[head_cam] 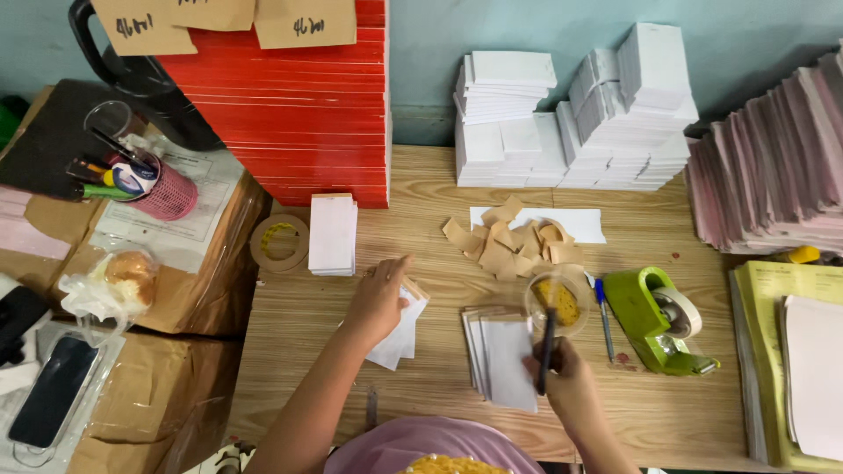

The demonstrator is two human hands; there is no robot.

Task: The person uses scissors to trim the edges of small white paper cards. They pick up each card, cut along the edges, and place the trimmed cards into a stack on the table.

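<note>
My left hand (379, 298) lies flat on a fanned bundle of small white paper slips (399, 335) on the wooden table (439, 263). My right hand (562, 379) grips a dark brush (547, 344) whose tip reaches into a clear round cup of yellow glue (558, 302). Just left of that hand lies a stepped stack of white slips (502, 351). A heap of small brown paper pieces (509, 246) sits beyond the cup, partly on a white sheet (584, 226).
A green tape dispenser (660, 320) and a blue pen (604, 318) lie to the right. White pad stacks (571, 114), red books (307, 105) and pink-edged stacks (773, 167) line the back. A tape ring (279, 243), a white block (333, 233) and a pink pen cup (162, 195) stand left.
</note>
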